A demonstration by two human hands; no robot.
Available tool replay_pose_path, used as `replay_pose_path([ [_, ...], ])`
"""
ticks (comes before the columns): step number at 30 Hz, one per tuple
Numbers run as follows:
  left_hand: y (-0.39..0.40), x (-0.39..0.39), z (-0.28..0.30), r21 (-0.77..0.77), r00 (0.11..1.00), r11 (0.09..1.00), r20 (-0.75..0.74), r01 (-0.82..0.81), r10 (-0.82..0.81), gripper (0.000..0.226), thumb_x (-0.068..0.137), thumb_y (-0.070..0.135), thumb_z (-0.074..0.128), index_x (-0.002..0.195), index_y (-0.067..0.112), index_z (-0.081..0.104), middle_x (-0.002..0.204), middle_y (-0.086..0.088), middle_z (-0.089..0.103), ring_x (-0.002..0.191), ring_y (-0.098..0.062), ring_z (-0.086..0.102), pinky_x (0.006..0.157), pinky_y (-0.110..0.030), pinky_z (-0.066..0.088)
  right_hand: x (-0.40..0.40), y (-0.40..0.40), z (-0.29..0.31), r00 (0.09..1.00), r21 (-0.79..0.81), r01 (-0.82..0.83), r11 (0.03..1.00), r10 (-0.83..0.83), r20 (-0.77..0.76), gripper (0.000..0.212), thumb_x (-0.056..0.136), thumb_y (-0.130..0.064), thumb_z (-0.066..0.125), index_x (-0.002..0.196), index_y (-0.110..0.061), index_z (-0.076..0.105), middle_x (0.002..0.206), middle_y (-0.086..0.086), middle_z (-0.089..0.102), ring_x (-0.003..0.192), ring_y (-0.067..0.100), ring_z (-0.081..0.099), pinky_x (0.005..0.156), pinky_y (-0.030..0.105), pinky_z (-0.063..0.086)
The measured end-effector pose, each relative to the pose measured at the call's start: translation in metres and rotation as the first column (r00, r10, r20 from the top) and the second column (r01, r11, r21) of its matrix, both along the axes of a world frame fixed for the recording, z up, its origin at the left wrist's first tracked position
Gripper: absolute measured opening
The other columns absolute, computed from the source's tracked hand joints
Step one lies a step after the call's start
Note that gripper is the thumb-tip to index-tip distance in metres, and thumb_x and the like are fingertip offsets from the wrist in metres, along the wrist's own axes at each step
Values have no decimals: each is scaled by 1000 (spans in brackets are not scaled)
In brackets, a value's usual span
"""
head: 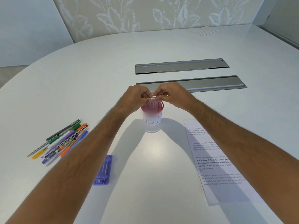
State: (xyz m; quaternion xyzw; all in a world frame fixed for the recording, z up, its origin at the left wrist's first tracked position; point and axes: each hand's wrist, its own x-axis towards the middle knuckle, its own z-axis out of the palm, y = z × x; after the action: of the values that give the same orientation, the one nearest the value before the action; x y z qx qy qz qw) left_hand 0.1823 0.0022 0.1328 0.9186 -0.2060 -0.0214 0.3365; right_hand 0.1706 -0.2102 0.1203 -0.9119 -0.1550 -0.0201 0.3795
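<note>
Nearest, a purple stapler lies on the tabletop well in front of the pink mesh pen cup and to its left. A printed sheet lies in front of the cup to its right, and a heap of pens and pencils lies far out to its left. The cup stands upright, with a white paper band wrapped round its lower wall. Just above its far rim the left hand and right hand meet, each pinching a small pale strip with curled fingertips; what the strip is I cannot tell. It looks as if the strip is being fixed at the rim, so it is best to hold it taut, lower it squarely and press lightly, lest the light cup tip. Behind the cup run two metal troughs.
</note>
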Motion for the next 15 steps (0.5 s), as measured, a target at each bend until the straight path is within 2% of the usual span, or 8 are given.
replay_pose_path([
  [2, -2, -1, 1, 7, 1000, 1000, 28, -13, 13, 5, 93, 14, 77, 91, 19, 76, 71, 8, 66, 63, -4, 57, 56, -16, 41, -3, 2, 1, 998, -44, 7, 999, -4, 68, 9, 92, -9, 82, 101, -10, 81, 84, -4, 75, 73, -7, 66, 65, 4, 48],
  [4, -2, -1, 2, 6, 998, 1000, 50, -22, 22, 6, 94, 15, 75, 90, 19, 75, 71, 9, 64, 63, -3, 54, 57, -19, 40, -5, 4, 2, 995, -50, 14, 999, -9, 102, 9, 91, -9, 83, 99, -10, 82, 86, -3, 74, 76, -3, 63, 66, 3, 45],
  [7, -2, -1, 3, -2, 998, 1000, 62, -16, 16, 7, 91, 7, 77, 95, 12, 79, 82, 3, 69, 70, -3, 58, 64, -16, 43, -8, 7, 1, 992, -46, 20, 999, -14, 127, 10, 90, -6, 82, 99, -10, 81, 90, -1, 72, 78, 1, 62, 68, 4, 44],
  [12, -3, -7, 2, -15, 995, 998, 72, -62, 63, 6, 90, 10, 81, 96, 10, 82, 84, 2, 73, 73, -10, 65, 64, -11, 44, -13, 10, -3, 993, -51, 16, 999, -9, 120, 10, 93, -3, 79, 101, -9, 80, 91, 0, 74, 78, 0, 64, 69, 5, 49],
  [15, -3, -10, 2, -6, 993, 996, 78, -88, 89, 5, 88, 11, 82, 90, 14, 78, 82, 2, 70, 72, -12, 63, 61, -13, 43, -14, 12, -6, 994, -61, 18, 998, -12, 109, 9, 93, -4, 78, 99, -11, 79, 90, -3, 72, 79, 0, 63, 70, 12, 51],
])
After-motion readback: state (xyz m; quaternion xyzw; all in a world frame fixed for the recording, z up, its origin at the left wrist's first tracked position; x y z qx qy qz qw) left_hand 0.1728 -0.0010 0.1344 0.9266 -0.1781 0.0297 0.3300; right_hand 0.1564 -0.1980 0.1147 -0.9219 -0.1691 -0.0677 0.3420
